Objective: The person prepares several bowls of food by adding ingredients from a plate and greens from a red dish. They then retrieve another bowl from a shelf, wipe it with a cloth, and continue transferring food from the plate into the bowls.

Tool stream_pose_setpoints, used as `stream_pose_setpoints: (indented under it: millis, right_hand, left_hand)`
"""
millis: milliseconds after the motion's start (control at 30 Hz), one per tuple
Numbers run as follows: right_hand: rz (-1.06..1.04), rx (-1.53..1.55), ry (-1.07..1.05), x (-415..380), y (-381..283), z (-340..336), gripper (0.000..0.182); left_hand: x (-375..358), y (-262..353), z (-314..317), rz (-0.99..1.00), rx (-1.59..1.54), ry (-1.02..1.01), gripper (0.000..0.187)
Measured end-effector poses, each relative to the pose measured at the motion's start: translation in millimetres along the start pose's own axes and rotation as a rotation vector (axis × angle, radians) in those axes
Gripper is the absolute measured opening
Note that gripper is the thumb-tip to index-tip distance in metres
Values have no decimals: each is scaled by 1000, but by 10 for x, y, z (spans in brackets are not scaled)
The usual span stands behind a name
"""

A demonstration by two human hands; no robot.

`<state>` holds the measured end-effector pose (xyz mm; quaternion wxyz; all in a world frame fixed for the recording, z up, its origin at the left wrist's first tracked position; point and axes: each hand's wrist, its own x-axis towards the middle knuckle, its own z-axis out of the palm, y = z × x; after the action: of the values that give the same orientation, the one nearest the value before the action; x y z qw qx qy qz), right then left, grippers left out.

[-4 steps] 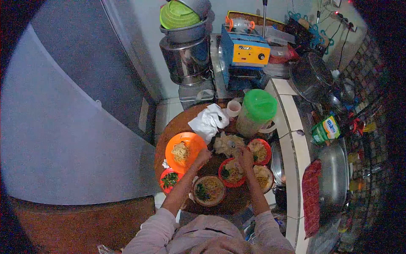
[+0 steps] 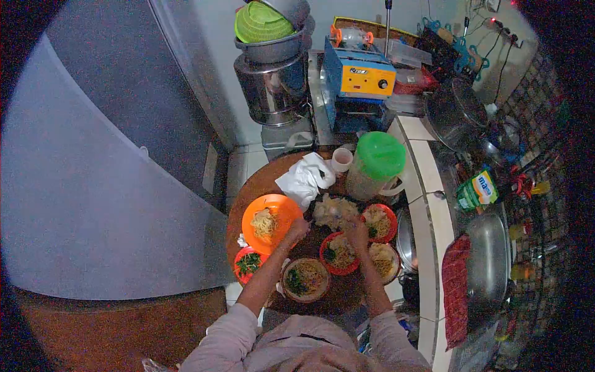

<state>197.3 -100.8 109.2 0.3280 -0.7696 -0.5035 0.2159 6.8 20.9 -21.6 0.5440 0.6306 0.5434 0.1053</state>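
Note:
My left hand (image 2: 299, 229) is closed at the right rim of an orange plate (image 2: 286, 215), which holds a small heap of noodles (image 2: 264, 223). My right hand (image 2: 356, 233) has its fingers drawn together beside a pale, crumpled heap (image 2: 333, 209), perhaps a clear bag or thin wrappers. What those fingers hold is too small to make out. Below that hand sits a red-rimmed bowl (image 2: 339, 254) of noodles and greens. Another red bowl (image 2: 380, 222) and a pale-rimmed bowl (image 2: 385, 261) lie to its right. A larger bowl (image 2: 306, 280) of noodles and greens stands nearest my body.
A red bowl of greens (image 2: 249, 264) rests at the left of the round wooden table (image 2: 260, 177). Toward the back are a white plastic bag (image 2: 305, 178), a cup (image 2: 341, 159) and a green-lidded pitcher (image 2: 380, 156). A tiled counter edge (image 2: 427, 211) borders the right side.
My right hand has shifted very slightly left and down beside the pale heap. My left hand and the orange plate stay where they were.

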Motion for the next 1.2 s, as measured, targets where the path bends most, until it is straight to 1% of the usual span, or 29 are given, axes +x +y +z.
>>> stream_pose_setpoints:
  millis: [33,67,133,167,233,267,333,367,433,467,533,567,633,667,733,767,833,867,933,967,1033,1067,1133,1167,1200]
  right_hand:
    - [55,-19,-17,-3,-27,-10,28]
    - [57,-16,-20,-34,-41,11,28]
    - [244,34,-47,-101,-25,30,27]
    - [245,36,-49,-103,3,65,27]
    - [129,-117,-86,-71,131,160,27]
    - [129,-116,-86,-98,197,195,27]
    - [-247,-227,185,-181,307,245,28]
    - [-247,-227,185,-185,273,234,28]
    - [-22,-14,53,-193,168,193,29]
    - [-25,-15,55,-167,220,213,29]
    - [87,119,-90,-120,411,298,31]
    - [87,119,-89,-136,385,287,31]
    - [170,48,-58,-216,256,247,33]
    - [172,48,-58,-228,196,240,33]
    - [125,-385,-69,-213,90,236,36]
    - [125,-385,-70,-217,85,232,36]
    - [-125,-311,140,-231,84,218,40]
    - [-125,-311,138,-186,200,280,40]
    - [-70,-544,67,-48,544,484,37]
    - [-70,-544,68,-42,535,480,37]
    - [16,-560,-78,-28,511,475,34]
    - [14,-560,-78,-67,493,462,34]
    - [97,-183,-101,-189,462,429,33]
    - [98,-184,-103,-202,401,409,33]
    - [13,-338,39,-199,335,397,33]
  left_hand:
    - [131,-90,36,2,150,-55,18]
    - [52,-50,13,-1,152,-55,18]
    - [-227,193,-47,-179,-133,5,20]
    - [-316,260,-88,-180,-132,6,20]
    - [-417,345,-143,81,-85,53,20]
    - [-372,337,-128,81,-84,52,20]
    - [-229,295,-68,258,61,360,20]
    - [-245,379,-105,258,61,360,20]
    - [-380,644,-210,137,386,243,19]
    - [-421,690,-223,139,385,245,19]
    - [-495,736,-230,311,426,275,19]
    - [-621,857,-267,312,426,275,19]
    - [-914,1143,-354,202,481,245,18]
    - [-861,1085,-326,202,480,243,18]
    - [-712,901,-263,229,516,187,18]
    - [-743,927,-263,227,515,187,18]
    - [-811,976,-246,307,596,332,15]
    - [-806,982,-251,305,595,331,15]
    - [-783,1003,-265,271,631,264,13]
    - [-782,1009,-266,271,631,264,13]
    - [-786,1015,-268,261,624,215,13]
    - [-785,999,-260,261,623,217,13]
    - [-807,951,-238,313,601,297,14]
    - [-785,899,-218,311,600,297,14]
    - [-754,854,-199,311,599,282,15]
